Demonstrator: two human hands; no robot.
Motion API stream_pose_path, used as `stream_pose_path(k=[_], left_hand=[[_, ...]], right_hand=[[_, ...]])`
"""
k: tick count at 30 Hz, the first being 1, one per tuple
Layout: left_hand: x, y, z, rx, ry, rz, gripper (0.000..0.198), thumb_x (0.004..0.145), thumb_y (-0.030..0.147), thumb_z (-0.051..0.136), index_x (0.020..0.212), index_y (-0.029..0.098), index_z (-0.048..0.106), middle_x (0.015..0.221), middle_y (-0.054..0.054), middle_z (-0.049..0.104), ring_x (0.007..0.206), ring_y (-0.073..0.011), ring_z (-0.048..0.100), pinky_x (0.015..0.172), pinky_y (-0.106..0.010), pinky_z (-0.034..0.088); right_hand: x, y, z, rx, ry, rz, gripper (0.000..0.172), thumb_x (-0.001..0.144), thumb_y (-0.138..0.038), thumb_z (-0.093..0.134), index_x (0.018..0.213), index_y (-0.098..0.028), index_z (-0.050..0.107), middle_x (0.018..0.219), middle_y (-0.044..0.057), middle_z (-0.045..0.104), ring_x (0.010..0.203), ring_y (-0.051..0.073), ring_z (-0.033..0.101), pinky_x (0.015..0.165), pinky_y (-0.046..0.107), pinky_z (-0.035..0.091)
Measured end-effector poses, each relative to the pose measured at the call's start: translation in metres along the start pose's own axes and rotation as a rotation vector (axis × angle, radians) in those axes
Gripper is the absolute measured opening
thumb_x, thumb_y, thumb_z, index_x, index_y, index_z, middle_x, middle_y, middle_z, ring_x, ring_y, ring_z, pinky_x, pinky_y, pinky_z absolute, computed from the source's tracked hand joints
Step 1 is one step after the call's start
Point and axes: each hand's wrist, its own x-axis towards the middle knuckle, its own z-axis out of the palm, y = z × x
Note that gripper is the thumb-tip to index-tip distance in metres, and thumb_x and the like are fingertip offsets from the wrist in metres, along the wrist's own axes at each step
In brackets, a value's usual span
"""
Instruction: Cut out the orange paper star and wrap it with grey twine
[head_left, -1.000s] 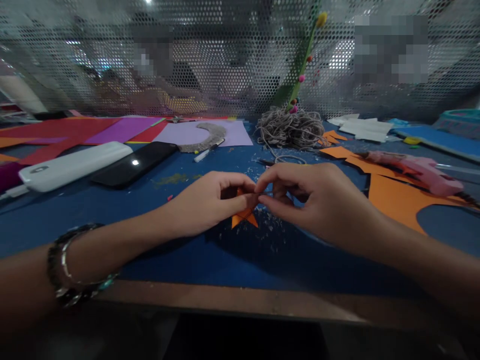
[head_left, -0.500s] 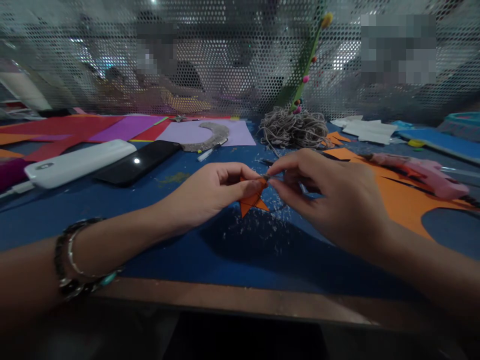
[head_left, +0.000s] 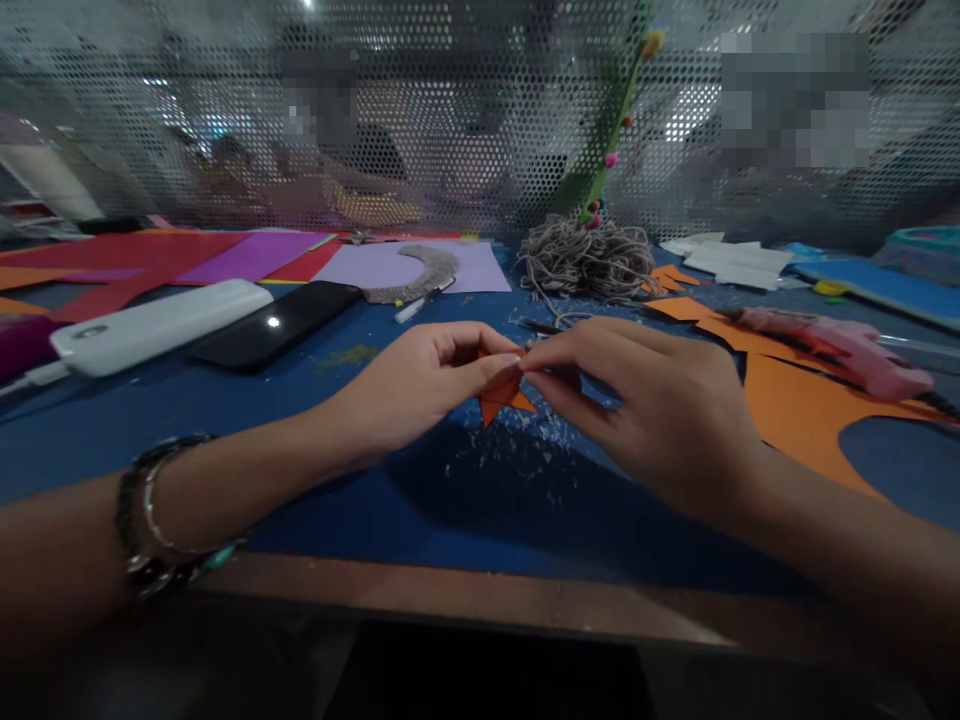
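Above the blue table, my left hand (head_left: 420, 385) pinches a small orange paper star (head_left: 495, 400) between thumb and fingers. Thin dark lines cross the star, and its upper part is hidden by the thumb. At the star's right edge, the thumb and index finger of my right hand (head_left: 660, 400) are closed in a pinch. A strand of grey yarn (head_left: 551, 305) runs from a tangled yarn pile (head_left: 589, 262) down behind this hand; its end at the fingertips is mostly covered.
A pink glue gun (head_left: 847, 345) lies on cut orange paper (head_left: 795, 410) at right. To the left are a black phone (head_left: 281, 325) and a white power bank (head_left: 161, 325). Behind them, a grey crescent (head_left: 431, 270) rests on lilac paper (head_left: 487, 265). A perforated metal screen (head_left: 465, 120) stands behind.
My right hand has moved slightly left, its fingertips now against the star's edge. The grey bit seen between them before is now covered. My left hand keeps its hold.
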Motion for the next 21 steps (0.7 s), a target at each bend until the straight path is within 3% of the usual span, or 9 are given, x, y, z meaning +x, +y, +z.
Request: stream_pose_path(k=[3, 7, 14, 21], left_hand=[[0.0010, -0.0023, -0.0003, -0.073, 0.068, -0.012, 0.010, 0.075, 0.026, 0.061, 0.080, 0.017, 0.064, 0.065, 0.004, 0.061, 0.056, -0.0055, 0.052, 0.055, -0.016, 0.040], [0.0013, -0.0027, -0.0004, -0.126, 0.075, -0.023, 0.021, 0.074, 0.026, 0.063, 0.094, 0.018, 0.065, 0.078, 0.000, 0.066, 0.065, -0.0077, 0.056, 0.058, -0.017, 0.041], [0.0004, -0.0021, -0.0007, -0.190, 0.063, -0.007, 0.006, 0.075, 0.019, 0.062, 0.072, 0.016, 0.066, 0.061, 0.005, 0.060, 0.053, -0.0028, 0.049, 0.050, -0.012, 0.037], [0.0006, -0.0033, -0.0013, -0.167, 0.093, 0.020, 0.007, 0.072, 0.023, 0.065, 0.076, 0.017, 0.066, 0.068, 0.004, 0.063, 0.061, -0.0054, 0.054, 0.056, -0.013, 0.041]], right_hand=[[0.0007, 0.0001, 0.0004, 0.048, -0.002, 0.059, 0.009, 0.082, -0.017, 0.049, 0.080, -0.019, 0.058, 0.066, -0.002, 0.062, 0.055, 0.008, 0.054, 0.050, 0.019, 0.039], [0.0008, 0.0011, 0.0021, 0.151, -0.031, 0.128, 0.008, 0.082, -0.016, 0.048, 0.081, -0.020, 0.055, 0.066, -0.003, 0.062, 0.053, 0.007, 0.056, 0.049, 0.018, 0.043], [0.0004, 0.0016, 0.0028, 0.224, 0.000, 0.111, 0.007, 0.081, -0.014, 0.049, 0.085, -0.019, 0.050, 0.074, 0.000, 0.065, 0.068, 0.011, 0.064, 0.054, 0.019, 0.047], [-0.0009, 0.0027, 0.0031, 0.246, 0.015, 0.233, 0.004, 0.079, -0.015, 0.052, 0.082, -0.018, 0.050, 0.064, -0.003, 0.063, 0.053, 0.008, 0.058, 0.049, 0.018, 0.043]])
